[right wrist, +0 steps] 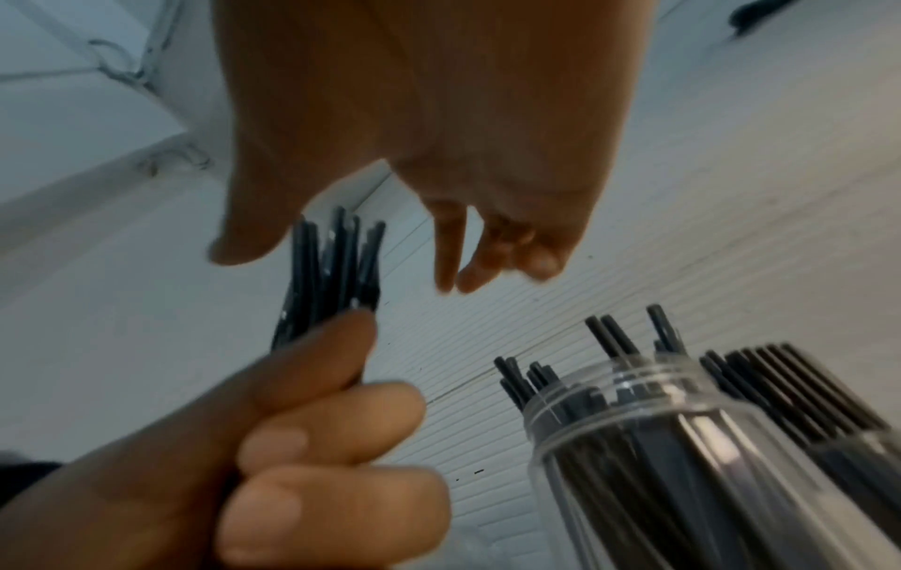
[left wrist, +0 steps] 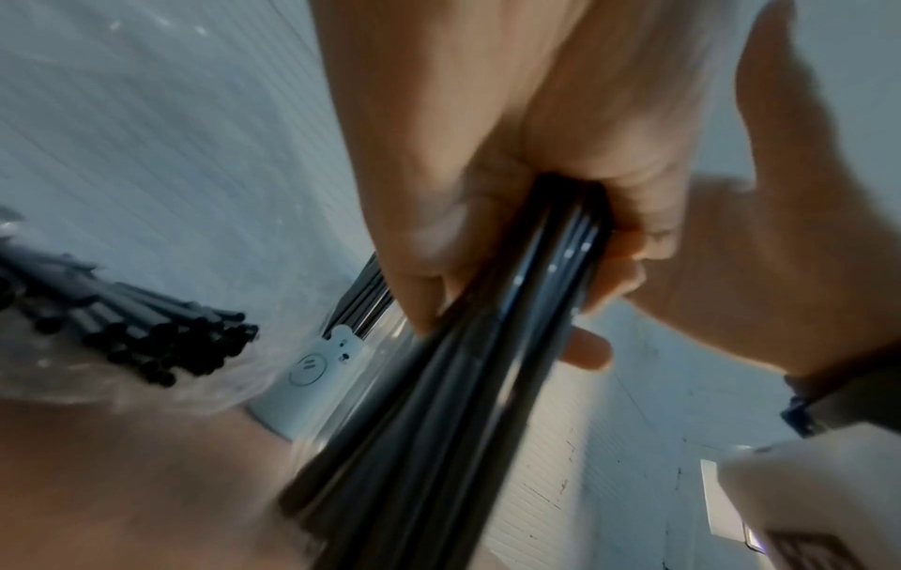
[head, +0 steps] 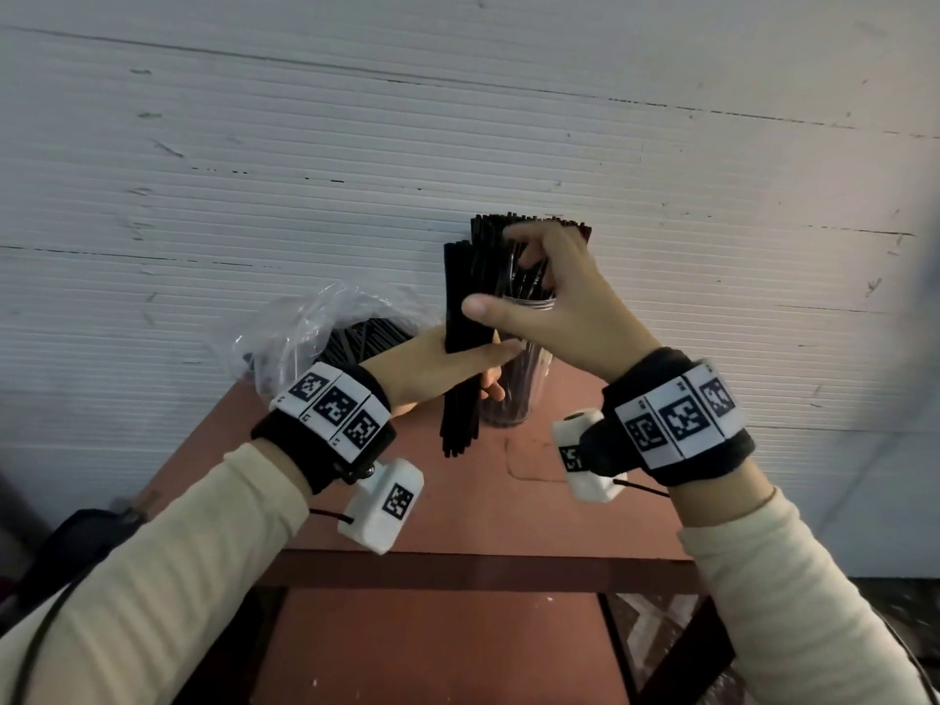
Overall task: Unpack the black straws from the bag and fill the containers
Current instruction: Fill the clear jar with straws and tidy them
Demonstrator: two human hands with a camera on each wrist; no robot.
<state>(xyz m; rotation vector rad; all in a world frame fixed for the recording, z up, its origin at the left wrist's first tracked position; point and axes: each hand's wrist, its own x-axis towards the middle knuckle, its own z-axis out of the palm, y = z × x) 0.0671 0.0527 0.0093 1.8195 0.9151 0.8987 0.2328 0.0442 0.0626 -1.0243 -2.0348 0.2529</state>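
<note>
My left hand [head: 432, 363] grips a bundle of black straws [head: 460, 318] and holds it upright just left of a clear container [head: 513, 399] on the table. That container [right wrist: 634, 443] stands partly filled with straws. My right hand [head: 539, 297] hovers over its mouth with fingers [right wrist: 463, 262] loosely spread, holding nothing, its thumb near the bundle [right wrist: 331, 270]. A second container [right wrist: 858, 462], packed with straws, stands beside the first. The clear plastic bag [head: 305, 333] lies at the back left with more straws [left wrist: 146, 331] inside.
The reddish-brown table [head: 458, 506] is small and stands against a white ribbed wall [head: 458, 119]. A white label with a bear face [left wrist: 321, 362] shows behind the bundle. A dark object [head: 76, 541] sits low at the left, off the table.
</note>
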